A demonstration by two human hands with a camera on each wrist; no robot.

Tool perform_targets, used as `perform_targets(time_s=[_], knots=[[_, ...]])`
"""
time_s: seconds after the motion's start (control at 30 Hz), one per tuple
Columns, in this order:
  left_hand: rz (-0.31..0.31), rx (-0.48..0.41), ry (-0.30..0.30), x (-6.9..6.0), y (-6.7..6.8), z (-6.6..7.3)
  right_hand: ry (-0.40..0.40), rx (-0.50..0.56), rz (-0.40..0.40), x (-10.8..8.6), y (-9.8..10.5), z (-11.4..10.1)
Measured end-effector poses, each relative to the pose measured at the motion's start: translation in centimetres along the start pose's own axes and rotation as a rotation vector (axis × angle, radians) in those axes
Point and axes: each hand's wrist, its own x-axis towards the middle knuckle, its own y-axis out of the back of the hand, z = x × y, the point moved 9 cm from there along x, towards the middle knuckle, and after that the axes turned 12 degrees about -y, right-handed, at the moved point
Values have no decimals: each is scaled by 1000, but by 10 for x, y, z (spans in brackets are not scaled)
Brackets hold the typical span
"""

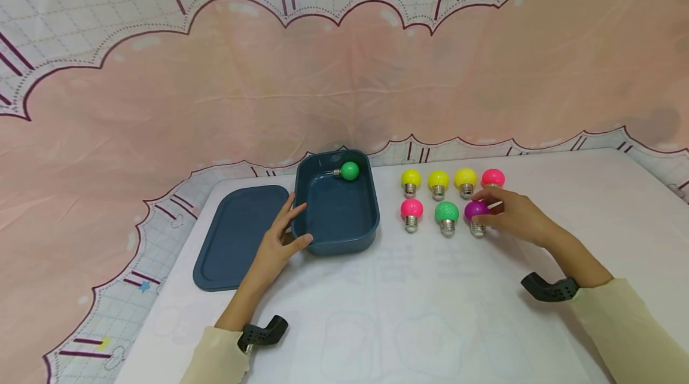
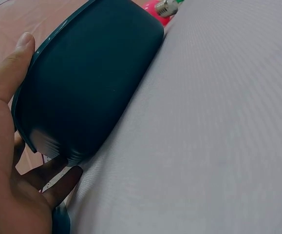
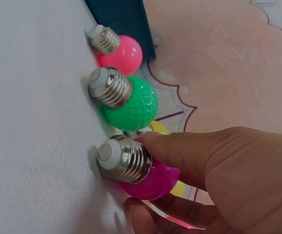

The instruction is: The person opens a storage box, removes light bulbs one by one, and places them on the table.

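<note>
My right hand pinches a purple light bulb between thumb and fingers; its metal screw base points toward me. Beside it in the front row lie a green bulb and a pink bulb. Behind are several yellow bulbs and another pink bulb, partly covered by my right hand. My left hand rests against the left side and near corner of a dark blue box, fingers spread and fairly straight. Inside the box, toward the back, lies a green bulb on its side.
A flat dark blue lid lies left of the box, partly behind my left hand. Everything stands on a white-covered table. A patterned pink cloth hangs just behind the table's back edge.
</note>
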Motion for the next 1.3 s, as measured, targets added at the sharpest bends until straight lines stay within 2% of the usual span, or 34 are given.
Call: perform_targets(time_s=[0.63,1.3], knots=[[3,-8,0,0,-1,1,-16,-9,-21,-2,0,-1],[1,1,9,0,0,0,-10,-14,2,-4,10,-3]])
